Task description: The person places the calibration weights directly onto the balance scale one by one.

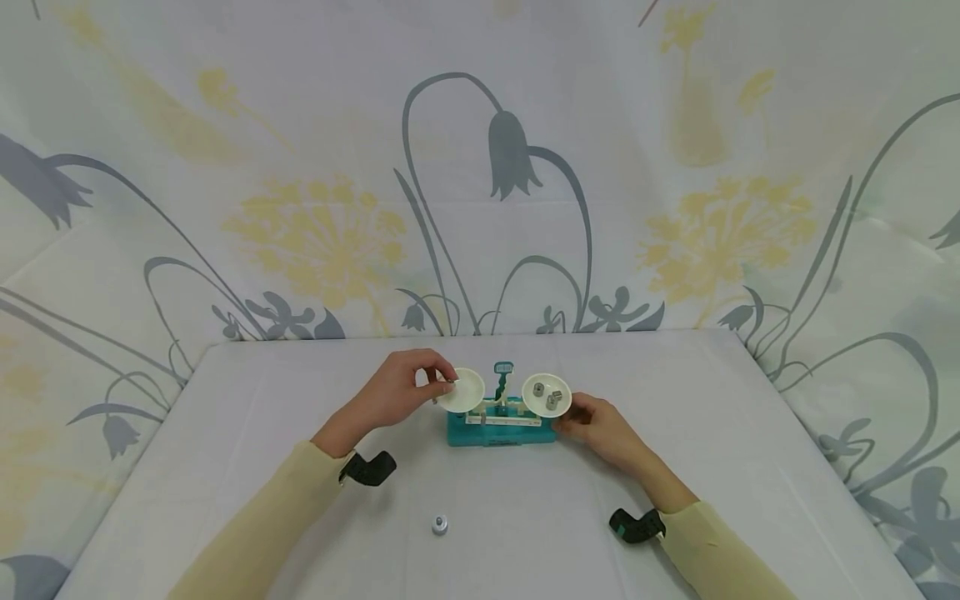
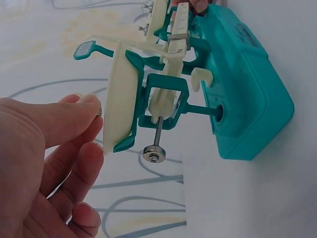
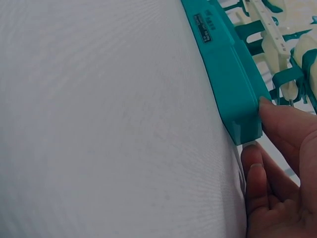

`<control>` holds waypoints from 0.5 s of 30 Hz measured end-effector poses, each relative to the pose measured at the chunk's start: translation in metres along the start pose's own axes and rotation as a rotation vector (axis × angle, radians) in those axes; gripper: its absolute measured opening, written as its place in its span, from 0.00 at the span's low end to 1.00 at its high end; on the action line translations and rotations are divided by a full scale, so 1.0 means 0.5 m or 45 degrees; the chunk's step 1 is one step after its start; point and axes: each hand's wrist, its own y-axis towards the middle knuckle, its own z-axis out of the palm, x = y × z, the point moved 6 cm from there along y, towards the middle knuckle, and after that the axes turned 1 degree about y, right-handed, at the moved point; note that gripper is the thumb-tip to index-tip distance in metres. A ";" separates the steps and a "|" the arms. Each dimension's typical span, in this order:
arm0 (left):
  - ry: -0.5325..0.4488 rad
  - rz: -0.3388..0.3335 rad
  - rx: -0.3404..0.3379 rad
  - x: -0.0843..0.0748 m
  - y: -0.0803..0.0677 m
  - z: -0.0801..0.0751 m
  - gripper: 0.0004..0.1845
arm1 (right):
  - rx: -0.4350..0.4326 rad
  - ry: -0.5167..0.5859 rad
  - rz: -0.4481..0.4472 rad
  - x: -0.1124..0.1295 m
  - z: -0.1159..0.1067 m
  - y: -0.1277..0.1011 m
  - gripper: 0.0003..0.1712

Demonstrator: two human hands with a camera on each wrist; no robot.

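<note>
A toy balance scale with a teal base [image 1: 501,433] stands on the white table. My left hand [image 1: 411,385] is at the rim of its left cream pan [image 1: 465,393]. Thumb and forefinger pinch a small metal piece [image 2: 100,109], mostly hidden by the fingertips, close beside that pan. My right hand [image 1: 600,429] grips the right end of the base, thumb on top and fingers at the end face. In the right pan [image 1: 534,407] lie a few small grey metal pieces [image 1: 552,400]. The white beam [image 2: 179,29] with its slider sits between the pans.
A small silver weight [image 1: 439,525] with a knob stands on the table [image 1: 525,508] in front of the scale. Behind the table's far edge hangs a flower-patterned cloth [image 1: 465,208]. Black wrist cameras [image 1: 371,468] are on both forearms.
</note>
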 end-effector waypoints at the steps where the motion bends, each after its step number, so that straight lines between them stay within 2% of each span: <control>1: 0.000 0.001 0.004 0.000 0.001 0.001 0.05 | -0.002 0.003 0.000 0.000 0.000 0.000 0.18; 8: 0.055 -0.009 0.006 0.006 0.009 0.008 0.05 | -0.011 -0.032 0.009 0.006 0.003 -0.001 0.18; 15: 0.086 0.005 0.002 0.002 0.010 0.010 0.05 | 0.007 -0.027 -0.003 0.069 0.000 -0.017 0.16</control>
